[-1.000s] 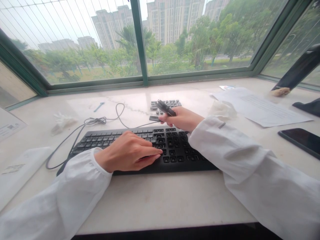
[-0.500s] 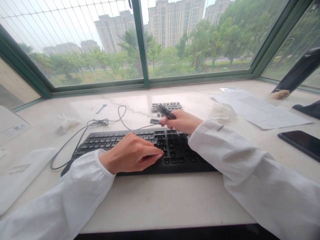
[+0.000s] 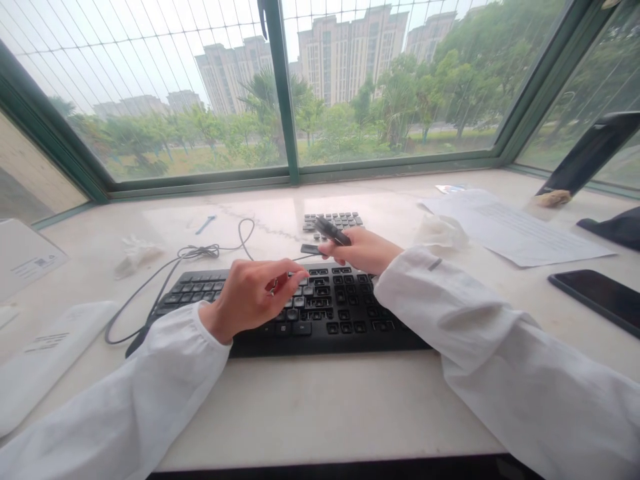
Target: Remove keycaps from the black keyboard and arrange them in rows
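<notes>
While right hand (image 3: pixel 364 249) grips black tool (image 3: pixel 332 231) — keyboard (image 3: pixel 320 343) holds keycaps (image 3: pixel 199 287).

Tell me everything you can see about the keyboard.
The keyboard is long, black and looks like plastic, lying flat on the pale countertop, roughly parallel to its near edge. Keycaps cover its left part, while the right part shows bare key sockets. The left hand is over the middle, hiding some keycaps; whether it touches any is unclear. The right sleeve hides part of the right end.
</notes>
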Action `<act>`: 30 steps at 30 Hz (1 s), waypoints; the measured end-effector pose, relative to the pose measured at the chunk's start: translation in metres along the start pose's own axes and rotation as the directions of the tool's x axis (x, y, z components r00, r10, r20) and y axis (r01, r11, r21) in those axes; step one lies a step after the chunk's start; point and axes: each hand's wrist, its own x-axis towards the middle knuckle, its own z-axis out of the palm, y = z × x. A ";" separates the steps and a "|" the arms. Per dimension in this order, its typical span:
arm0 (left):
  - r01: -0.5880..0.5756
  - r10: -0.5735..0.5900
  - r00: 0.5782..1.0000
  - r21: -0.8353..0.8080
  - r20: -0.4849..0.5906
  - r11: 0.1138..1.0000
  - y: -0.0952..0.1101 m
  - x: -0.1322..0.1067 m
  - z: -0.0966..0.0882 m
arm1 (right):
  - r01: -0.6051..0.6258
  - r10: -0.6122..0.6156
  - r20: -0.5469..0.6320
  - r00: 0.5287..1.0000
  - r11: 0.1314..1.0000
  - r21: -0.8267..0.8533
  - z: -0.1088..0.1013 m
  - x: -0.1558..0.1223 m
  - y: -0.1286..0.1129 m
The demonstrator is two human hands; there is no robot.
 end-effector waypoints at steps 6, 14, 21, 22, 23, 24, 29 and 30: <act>0.143 -0.146 0.989 0.085 0.034 0.986 -0.006 0.008 -0.002 | 0.050 -0.045 0.070 0.997 0.996 -0.073 0.000 0.000 0.005; 0.062 -0.067 0.992 0.049 0.104 0.997 -0.004 0.005 -0.001 | 0.179 -0.165 0.163 0.973 0.981 -0.077 0.002 -0.004 0.003; 0.085 -0.095 0.990 0.091 0.108 0.992 -0.005 0.005 -0.001 | 0.255 -0.246 0.179 0.953 0.966 -0.031 0.005 -0.002 0.005; 0.094 -0.104 0.989 0.094 0.105 0.991 -0.005 0.005 -0.001 | 0.234 -0.224 0.173 0.959 0.971 -0.043 0.004 -0.001 0.005; 0.102 -0.112 0.989 0.098 0.098 0.990 -0.005 0.006 -0.002 | 0.207 -0.196 0.155 0.968 0.976 -0.059 0.002 0.000 0.005; 0.109 -0.118 0.989 0.104 0.089 0.989 -0.005 0.006 -0.002 | 0.177 -0.167 0.120 0.979 0.981 -0.077 0.000 0.001 0.005; 0.140 -0.147 0.988 0.130 0.043 0.982 -0.008 0.008 -0.004 | 0.018 -0.066 -0.183 0.981 0.967 -0.255 -0.014 0.006 0.017; 0.148 -0.156 0.987 0.136 0.044 0.979 -0.010 0.009 -0.004 | -0.024 -0.055 -0.233 0.971 0.945 -0.325 -0.017 0.006 0.020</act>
